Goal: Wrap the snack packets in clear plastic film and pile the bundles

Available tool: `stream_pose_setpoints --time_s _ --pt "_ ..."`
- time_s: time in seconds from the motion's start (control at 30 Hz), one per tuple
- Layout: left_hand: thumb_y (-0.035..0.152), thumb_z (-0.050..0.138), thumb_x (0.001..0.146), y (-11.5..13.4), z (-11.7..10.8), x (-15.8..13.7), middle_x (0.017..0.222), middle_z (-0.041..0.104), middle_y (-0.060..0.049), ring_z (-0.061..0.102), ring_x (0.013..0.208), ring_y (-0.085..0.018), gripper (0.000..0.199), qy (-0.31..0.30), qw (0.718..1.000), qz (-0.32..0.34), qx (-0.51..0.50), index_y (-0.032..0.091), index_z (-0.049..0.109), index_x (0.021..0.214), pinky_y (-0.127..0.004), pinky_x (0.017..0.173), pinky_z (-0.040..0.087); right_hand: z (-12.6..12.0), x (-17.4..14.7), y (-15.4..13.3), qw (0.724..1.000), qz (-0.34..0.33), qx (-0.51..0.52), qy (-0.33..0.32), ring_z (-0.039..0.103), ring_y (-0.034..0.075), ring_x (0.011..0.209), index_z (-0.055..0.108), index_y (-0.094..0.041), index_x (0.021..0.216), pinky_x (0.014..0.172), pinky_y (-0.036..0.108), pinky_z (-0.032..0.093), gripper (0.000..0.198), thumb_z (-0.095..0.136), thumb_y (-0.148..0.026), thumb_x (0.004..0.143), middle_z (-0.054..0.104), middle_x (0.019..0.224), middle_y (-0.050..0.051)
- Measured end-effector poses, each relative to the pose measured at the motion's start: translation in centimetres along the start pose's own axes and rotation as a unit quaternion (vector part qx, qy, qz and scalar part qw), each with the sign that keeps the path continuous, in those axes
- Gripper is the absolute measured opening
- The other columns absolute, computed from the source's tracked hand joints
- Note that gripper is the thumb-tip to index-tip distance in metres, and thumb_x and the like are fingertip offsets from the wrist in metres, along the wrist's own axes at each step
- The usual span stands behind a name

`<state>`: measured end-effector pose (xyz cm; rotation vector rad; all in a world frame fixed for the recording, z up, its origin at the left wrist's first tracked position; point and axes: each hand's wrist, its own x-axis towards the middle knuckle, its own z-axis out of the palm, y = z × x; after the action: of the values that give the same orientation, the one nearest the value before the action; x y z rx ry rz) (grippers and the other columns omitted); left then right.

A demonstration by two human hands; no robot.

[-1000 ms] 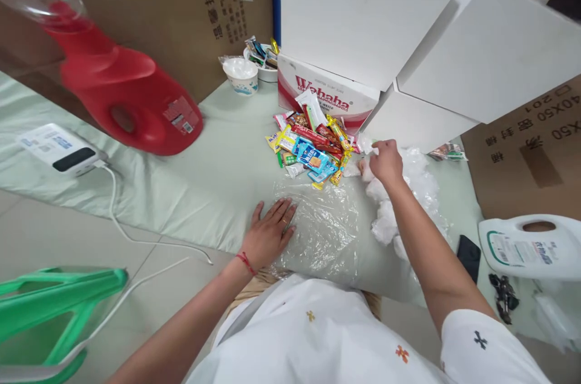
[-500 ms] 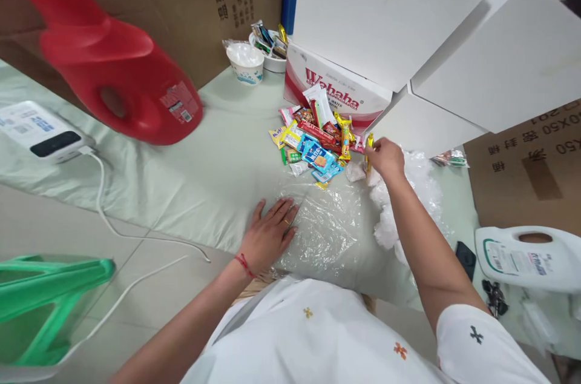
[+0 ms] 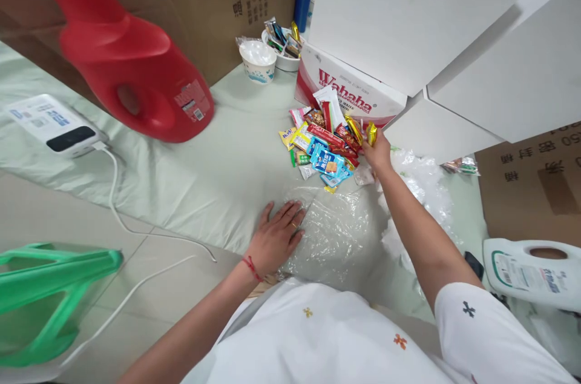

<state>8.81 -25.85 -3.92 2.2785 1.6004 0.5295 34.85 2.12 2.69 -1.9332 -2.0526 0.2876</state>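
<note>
Right hand (image 3: 378, 154) leftward, perhaps two yellow packets (image 3: 371, 133)

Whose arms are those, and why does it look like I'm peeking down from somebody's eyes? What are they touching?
Those arms belong to a person, not a robot. A camera worn on the person's head looks forward and down, so you see their two bare hands much as they would.

On the pale green cloth sits a colourful heap of wrapped snacks, in front of a Wahaha box. The left hand rests flat, fingers spread a little, at the edge of some clear plastic. The right hand seems to pinch a yellow-wrapped snack beside the heap. Over on the left is a big red bottle.
</note>
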Motion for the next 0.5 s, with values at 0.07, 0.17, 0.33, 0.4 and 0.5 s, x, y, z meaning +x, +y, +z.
stream_pose_setpoints --time_s 0.07,0.17,0.33,0.4,0.5 --pt "0.036 0.043 0.105 0.0 0.0 0.0 0.16 0.05 -0.009 0.043 0.15 -0.03 0.048 -0.003 1.0 0.001 0.0 0.028 0.052 0.152 -0.063 0.128 0.017 0.1 0.8 -0.2 0.994 -0.11 0.005 -0.014 0.054 0.033 0.126 0.046 -0.016 0.145 0.108 0.047 0.041 0.057 0.054 -0.041 0.095 0.061 0.138 0.016" --pt "0.036 0.043 0.105 -0.1 0.0 0.0 0.16 0.049 -0.009 0.043 0.15 -0.03 0.049 -0.004 1.0 -0.001 0.0 0.028 0.052 0.152 -0.063 0.128 0.018 1.1 1.5 -0.4 0.967 -0.228 -0.005 -0.117 0.041 0.035 0.142 0.04 -0.013 0.152 0.118 0.049 0.03 0.078 0.068 -0.041 0.085 0.047 0.155 0.019" --pt "0.035 0.045 0.103 0.1 0.0 0.0 0.159 0.051 -0.009 0.045 0.149 -0.031 0.049 -0.002 1.0 -0.004 0.001 0.029 0.052 0.152 -0.063 0.128 0.018 2.7 0.3 0.4 0.962 -0.228 -0.051 -0.141 0.036 0.035 0.144 0.038 -0.01 0.156 0.12 0.048 0.028 0.087 0.072 -0.028 0.077 0.042 0.158 0.02" --pt "0.034 0.046 0.103 0.1 0.0 0.0 0.158 0.051 -0.009 0.045 0.149 -0.031 0.05 -0.001 1.0 -0.005 0.004 0.03 0.052 0.152 -0.063 0.128 0.019 3.0 -0.5 0.6 0.972 -0.19 -0.077 -0.113 0.039 0.037 0.138 0.044 -0.01 0.152 0.117 0.051 0.031 0.08 0.072 -0.029 0.079 0.048 0.151 0.021" --pt "0.035 0.046 0.103 0.1 0.1 0.1 0.158 0.052 -0.009 0.045 0.149 -0.031 0.05 -0.005 1.0 -0.007 0.006 0.03 0.052 0.152 -0.063 0.128 0.018 2.1 -1.3 0.7 0.982 -0.132 -0.101 -0.089 0.045 0.039 0.129 0.052 -0.01 0.145 0.11 0.052 0.038 0.067 0.07 -0.028 0.083 0.054 0.139 0.021"
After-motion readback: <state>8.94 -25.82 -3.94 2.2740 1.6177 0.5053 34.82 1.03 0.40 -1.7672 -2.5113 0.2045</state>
